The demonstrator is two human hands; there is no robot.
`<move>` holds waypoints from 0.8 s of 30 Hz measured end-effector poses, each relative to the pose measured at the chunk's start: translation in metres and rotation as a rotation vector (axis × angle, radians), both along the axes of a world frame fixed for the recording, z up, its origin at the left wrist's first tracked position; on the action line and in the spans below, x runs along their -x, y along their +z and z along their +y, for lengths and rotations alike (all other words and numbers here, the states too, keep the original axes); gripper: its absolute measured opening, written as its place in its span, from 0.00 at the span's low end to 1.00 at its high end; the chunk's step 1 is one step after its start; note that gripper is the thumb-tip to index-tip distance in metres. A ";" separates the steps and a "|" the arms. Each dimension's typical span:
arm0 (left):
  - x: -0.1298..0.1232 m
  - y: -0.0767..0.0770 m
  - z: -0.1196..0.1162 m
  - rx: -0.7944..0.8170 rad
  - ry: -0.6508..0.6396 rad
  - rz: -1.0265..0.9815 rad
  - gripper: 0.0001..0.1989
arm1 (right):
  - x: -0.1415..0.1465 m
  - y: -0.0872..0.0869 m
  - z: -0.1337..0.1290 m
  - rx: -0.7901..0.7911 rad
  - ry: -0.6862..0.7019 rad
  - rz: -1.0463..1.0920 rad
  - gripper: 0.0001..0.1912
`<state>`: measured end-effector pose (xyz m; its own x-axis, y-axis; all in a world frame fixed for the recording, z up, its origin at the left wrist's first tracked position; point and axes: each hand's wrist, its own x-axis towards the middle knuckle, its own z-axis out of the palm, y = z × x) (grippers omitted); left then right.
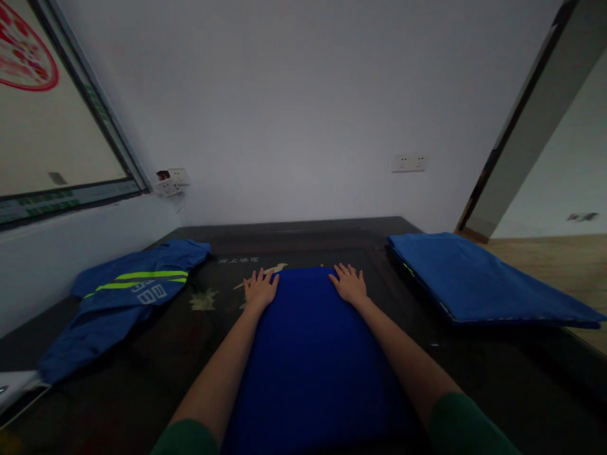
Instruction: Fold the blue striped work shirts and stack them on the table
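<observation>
Cloth (313,354), deep blue, at the clock's centre: lies flat on the dark table (303,243), stretching from 12 down to 6 o'clock, straight far edge toward the wall (284,114). At 11 o'clock, by the far corner, left hand (260,289): palm down, fingers spread apart, thumb side against the cloth's edge. At 1 o'clock, by the opposite corner, right hand (349,284): likewise palm down, fingers apart, thumb side at the edge. Cannot tell whether any cloth lies under either palm. Green sleeves at 8 and 4 o'clock.

Farther out, at 10 o'clock, leaf print (203,300) on the table; beyond it, same direction, garment (142,287) in blue with lime stripes and pale lettering, loosely spread, rumpled. At 2 o'clock, bundle (474,278), also blue, folded flat, well apart from the cloth. At 9 o'clock, at the view's border, white object (16,385), partly cut off, too little showing to name. On the wall at 1 o'clock, double socket (408,163). Toward 10 o'clock, window (61,145) with red round design. Past the bundle, wooden floor (564,259).
</observation>
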<state>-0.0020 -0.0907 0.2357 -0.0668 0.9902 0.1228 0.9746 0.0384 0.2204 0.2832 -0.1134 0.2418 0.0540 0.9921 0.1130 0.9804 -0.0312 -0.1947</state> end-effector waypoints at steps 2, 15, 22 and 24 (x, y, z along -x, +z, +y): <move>0.000 -0.001 -0.001 -0.014 0.057 -0.026 0.30 | 0.002 -0.002 -0.001 -0.025 0.001 0.005 0.33; 0.079 0.027 -0.029 0.072 0.122 -0.784 0.23 | -0.035 0.038 -0.079 -0.234 0.027 0.488 0.30; 0.072 0.062 -0.064 0.557 -0.066 -1.168 0.10 | -0.075 0.055 -0.204 0.333 0.020 1.174 0.40; 0.064 0.065 -0.064 0.598 -0.045 -1.201 0.09 | -0.074 0.056 -0.233 0.418 0.019 1.344 0.43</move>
<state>-0.0661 -0.1546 0.3007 0.2064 0.8749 -0.4381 0.1938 0.4023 0.8948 0.3573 -0.3461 0.2975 -0.1302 0.9410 -0.3123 0.0565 -0.3075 -0.9499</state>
